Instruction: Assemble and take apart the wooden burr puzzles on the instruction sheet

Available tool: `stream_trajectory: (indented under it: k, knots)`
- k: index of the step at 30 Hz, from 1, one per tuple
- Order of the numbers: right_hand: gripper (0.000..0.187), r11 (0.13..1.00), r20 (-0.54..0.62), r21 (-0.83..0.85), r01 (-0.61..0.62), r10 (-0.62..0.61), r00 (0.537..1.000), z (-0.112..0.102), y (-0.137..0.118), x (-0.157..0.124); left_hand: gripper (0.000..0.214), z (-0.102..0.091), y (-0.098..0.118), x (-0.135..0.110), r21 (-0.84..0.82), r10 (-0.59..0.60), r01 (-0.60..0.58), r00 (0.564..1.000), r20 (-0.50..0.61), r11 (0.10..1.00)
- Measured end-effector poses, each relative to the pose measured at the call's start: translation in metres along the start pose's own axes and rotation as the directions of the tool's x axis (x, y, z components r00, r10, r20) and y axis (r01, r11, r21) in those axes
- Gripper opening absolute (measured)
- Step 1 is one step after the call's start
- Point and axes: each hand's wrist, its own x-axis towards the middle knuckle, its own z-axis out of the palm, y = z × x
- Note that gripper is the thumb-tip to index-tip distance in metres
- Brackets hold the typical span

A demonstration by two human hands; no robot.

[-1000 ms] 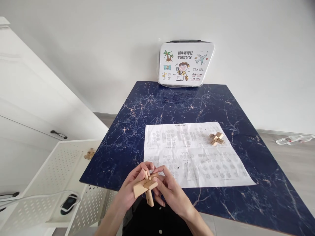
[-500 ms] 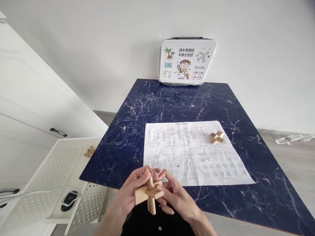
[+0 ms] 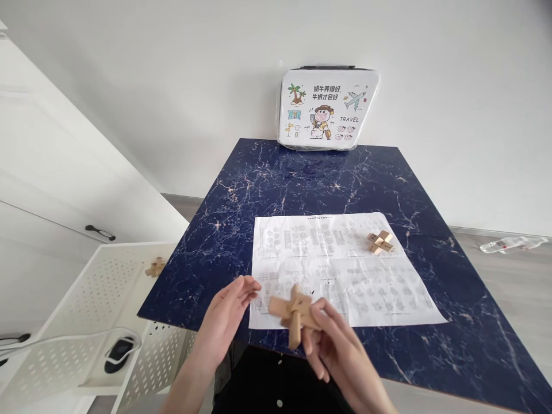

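My right hand (image 3: 334,339) grips one arm of a wooden interlocking puzzle (image 3: 295,310), a cross-shaped burr of light wood pieces, held above the near edge of the paper sheet (image 3: 297,236). Apart from it, to the left, my left hand (image 3: 230,307) holds nothing, its fingers loosely bent and thumb side up near the sheet's left edge. A second wooden puzzle (image 3: 380,242) with dark numbers on its pieces lies on the sheet's right part. Printed faint diagrams cover the creased sheet.
The dark blue marbled table (image 3: 267,178) reaches the wall. At its back stands a white cartoon case (image 3: 328,109). Left and lower is a white perforated-sided drawer (image 3: 99,282) holding a wooden piece (image 3: 155,267) and a black device (image 3: 118,353) with a white cable. A clear bottle (image 3: 513,244) lies on the floor.
My left hand has let go of the wooden puzzle and moved away to the left. My right hand has carried the puzzle forward and right, over the sheet.
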Motion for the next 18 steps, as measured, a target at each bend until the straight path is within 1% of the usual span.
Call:
stream_trajectory:
  k: [2,3,5,7,9,11,12,13,15,18]
  knots:
    - [0.036,0.993,-0.148,-0.035,0.111,-0.115,0.982,-0.015,-0.013,-0.005,0.034,-0.008,0.001,0.004,0.132,0.110,-0.102,0.993,-0.053,0.986]
    - [0.034,0.983,-0.226,-0.067,0.171,-0.182,0.957,-0.025,-0.020,-0.007,0.033,-0.011,0.002,0.006,0.211,0.171,-0.152,0.982,-0.077,0.966]
    - [0.031,0.950,-0.359,-0.143,0.277,-0.310,0.880,-0.047,-0.033,-0.009,0.033,-0.016,0.003,0.008,0.370,0.280,-0.221,0.953,-0.115,0.902]
    - [0.034,0.903,-0.466,-0.224,0.366,-0.429,0.774,-0.071,-0.045,-0.010,0.032,-0.018,0.004,0.008,0.504,0.347,-0.244,0.930,-0.120,0.829]
    - [0.039,0.875,-0.542,-0.301,0.380,-0.484,0.687,-0.095,-0.055,-0.009,0.031,-0.018,0.004,0.009,0.586,0.373,-0.252,0.923,-0.094,0.771]
    - [0.043,0.854,-0.598,-0.357,0.378,-0.520,0.610,-0.115,-0.064,-0.008,0.031,-0.018,0.003,0.009,0.622,0.386,-0.273,0.921,-0.051,0.734]
    - [0.045,0.853,-0.613,-0.378,0.361,-0.523,0.593,-0.122,-0.066,-0.007,0.031,-0.018,0.001,0.009,0.630,0.390,-0.285,0.920,-0.032,0.723]
    - [0.047,0.856,-0.628,-0.391,0.339,-0.517,0.582,-0.127,-0.068,-0.007,0.032,-0.019,0.000,0.009,0.634,0.393,-0.294,0.919,-0.016,0.715]
    - [0.049,0.852,-0.646,-0.411,0.323,-0.522,0.556,-0.129,-0.067,-0.007,0.032,-0.020,-0.003,0.010,0.639,0.394,-0.307,0.919,0.007,0.705]
    - [0.053,0.834,-0.666,-0.449,0.321,-0.552,0.501,-0.118,-0.055,-0.010,0.033,-0.021,-0.006,0.010,0.648,0.398,-0.312,0.917,0.015,0.695]
